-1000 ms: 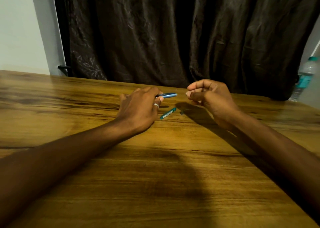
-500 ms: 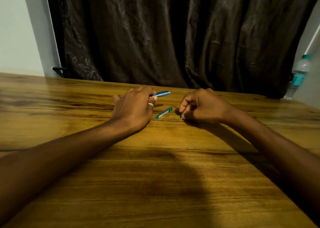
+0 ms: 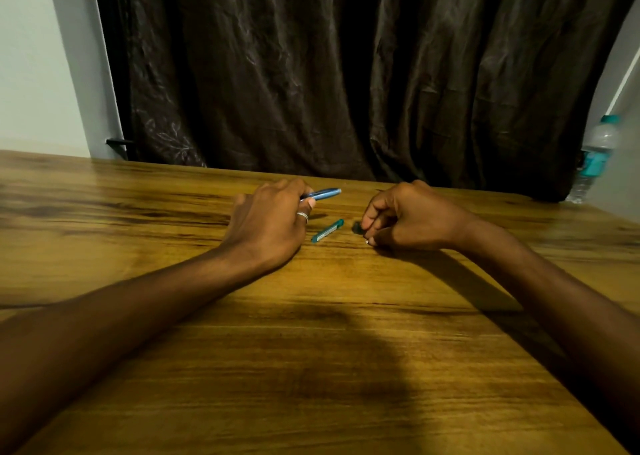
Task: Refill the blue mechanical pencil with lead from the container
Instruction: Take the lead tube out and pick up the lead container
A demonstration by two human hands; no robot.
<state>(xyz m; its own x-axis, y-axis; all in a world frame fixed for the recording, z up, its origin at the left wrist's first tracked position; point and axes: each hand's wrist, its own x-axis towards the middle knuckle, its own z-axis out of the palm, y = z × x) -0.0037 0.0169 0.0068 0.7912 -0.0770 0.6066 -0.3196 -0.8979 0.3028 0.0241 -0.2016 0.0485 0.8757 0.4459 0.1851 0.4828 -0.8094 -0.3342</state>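
Lying slantwise between both hands, the slim teal plastic lead container (image 3: 327, 230) sits just left of the right hand (image 3: 412, 217), whose curled fingertips pinch a small dark object (image 3: 356, 227), while the left hand (image 3: 268, 224) grips the blue mechanical pencil (image 3: 322, 194).

A wooden table (image 3: 311, 368) with dark grain carries everything. The teal lead container (image 3: 327, 230) lies flat on it, slanted. Just right of the container sits a small dark piece (image 3: 356, 227), too blurred to identify. Left of the container the left hand (image 3: 266, 226) rests on the wood; right of it, the right hand (image 3: 412, 217) rests curled.
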